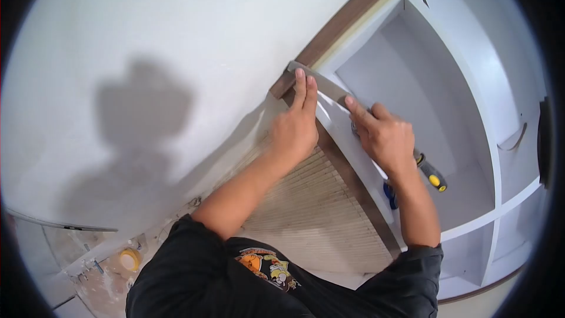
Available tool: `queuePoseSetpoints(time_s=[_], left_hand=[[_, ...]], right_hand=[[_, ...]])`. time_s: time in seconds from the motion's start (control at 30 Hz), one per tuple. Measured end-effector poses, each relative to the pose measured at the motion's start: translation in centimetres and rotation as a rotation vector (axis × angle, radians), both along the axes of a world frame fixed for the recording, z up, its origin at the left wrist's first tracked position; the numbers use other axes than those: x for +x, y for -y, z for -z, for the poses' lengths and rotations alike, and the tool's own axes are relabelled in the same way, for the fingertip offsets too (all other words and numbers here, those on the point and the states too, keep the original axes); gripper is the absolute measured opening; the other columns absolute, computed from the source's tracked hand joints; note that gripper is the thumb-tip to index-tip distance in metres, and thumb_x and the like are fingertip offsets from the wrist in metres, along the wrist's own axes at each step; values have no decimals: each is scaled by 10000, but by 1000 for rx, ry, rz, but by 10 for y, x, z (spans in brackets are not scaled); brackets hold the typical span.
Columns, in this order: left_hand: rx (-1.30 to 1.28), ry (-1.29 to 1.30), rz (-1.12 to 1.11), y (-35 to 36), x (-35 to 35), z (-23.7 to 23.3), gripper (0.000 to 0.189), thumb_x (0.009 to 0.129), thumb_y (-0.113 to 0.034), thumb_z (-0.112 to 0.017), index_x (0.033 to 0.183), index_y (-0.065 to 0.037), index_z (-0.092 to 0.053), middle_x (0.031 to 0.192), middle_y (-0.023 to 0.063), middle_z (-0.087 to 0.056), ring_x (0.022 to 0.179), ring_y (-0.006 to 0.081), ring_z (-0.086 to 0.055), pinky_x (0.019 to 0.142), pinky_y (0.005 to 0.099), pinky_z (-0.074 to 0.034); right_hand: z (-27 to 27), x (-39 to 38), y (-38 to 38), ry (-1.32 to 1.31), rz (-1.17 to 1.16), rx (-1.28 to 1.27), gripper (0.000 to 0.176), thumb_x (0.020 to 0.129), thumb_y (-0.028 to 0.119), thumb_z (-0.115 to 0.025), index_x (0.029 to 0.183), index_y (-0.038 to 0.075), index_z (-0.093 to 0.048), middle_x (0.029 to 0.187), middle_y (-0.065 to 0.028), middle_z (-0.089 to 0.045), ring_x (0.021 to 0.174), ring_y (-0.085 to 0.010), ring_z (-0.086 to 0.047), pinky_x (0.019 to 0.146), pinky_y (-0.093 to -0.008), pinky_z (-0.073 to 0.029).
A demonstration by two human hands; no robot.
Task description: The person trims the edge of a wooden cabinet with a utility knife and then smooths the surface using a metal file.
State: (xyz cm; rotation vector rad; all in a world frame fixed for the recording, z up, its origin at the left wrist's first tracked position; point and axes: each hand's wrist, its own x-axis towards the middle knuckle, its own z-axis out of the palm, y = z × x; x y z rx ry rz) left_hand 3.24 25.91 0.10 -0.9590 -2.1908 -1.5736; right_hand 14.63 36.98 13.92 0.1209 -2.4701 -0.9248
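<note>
A long, flat grey bar that looks like a file [327, 86] lies across the corner of a white cabinet frame, by its brown edge strip [335, 34]. My right hand [385, 138] is closed around the file's near end, with the index finger stretched along it. Two straight fingers of my left hand [296, 126] press on the file near its far end; the other fingers are curled and the thumb is hidden. Behind my right wrist, a yellow-and-black tool handle [434, 178] rests in the cabinet. A blue object [391, 195] is partly covered by my right forearm.
White cabinet compartments [497, 200] spread to the right. A ribbed beige panel [312, 200] lies below my arms, bordered by a dark brown strip [359, 191]. A white wall [223, 17] stands at left. On the dusty floor [109, 277] sits a yellow tape roll [129, 259].
</note>
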Motion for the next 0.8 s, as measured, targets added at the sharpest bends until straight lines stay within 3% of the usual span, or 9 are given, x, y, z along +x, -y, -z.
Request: queuePoseSetpoints(time_s=[0.2,0.3,0.4,0.6,0.7,0.8], left_hand=[[-95,55,86,8,7,10,803,856,53,-520,1608,-18,-247,1673,226,-213,906,489,-688,702,512,-583],[-78,51,25,5,3,9,815,851,57,-524,1611,-13,-236,1672,232,-208,919,481,-691,705,497,-585],[43,-116,-1,1,7,31,809,833,26,-558,1589,25,-271,1673,252,-200,705,444,-701,582,483,-568],[-7,-60,-27,-6,-2,23,799,839,21,-551,1583,44,-262,1683,247,-171,757,457,-702,624,489,-572],[-3,-91,52,4,5,34,806,833,22,-558,1580,51,-259,1682,251,-168,781,456,-705,630,497,-572],[-127,-23,23,-4,7,25,840,859,19,-548,1622,-9,-197,1664,254,-211,946,441,-706,679,454,-584]], right_hand=[[7,10,-2,26,-53,28,391,916,239,-723,1286,366,-714,722,-29,-537,505,-248,-593,448,-392,-488],[7,1,-1,51,7,4,432,899,264,-756,1313,373,-699,722,-34,-538,549,-257,-607,496,-393,-502],[13,14,3,44,0,3,438,894,263,-760,1314,374,-699,735,-32,-555,561,-259,-621,499,-388,-512],[3,0,2,54,-1,30,401,925,248,-702,1300,390,-702,748,-35,-564,533,-254,-631,460,-384,-517],[15,14,-2,48,-27,-3,449,900,257,-748,1326,386,-688,752,-18,-575,550,-254,-623,486,-389,-511],[9,8,-11,66,-7,13,454,899,250,-749,1331,375,-686,754,-24,-578,552,-257,-621,483,-392,-510]])
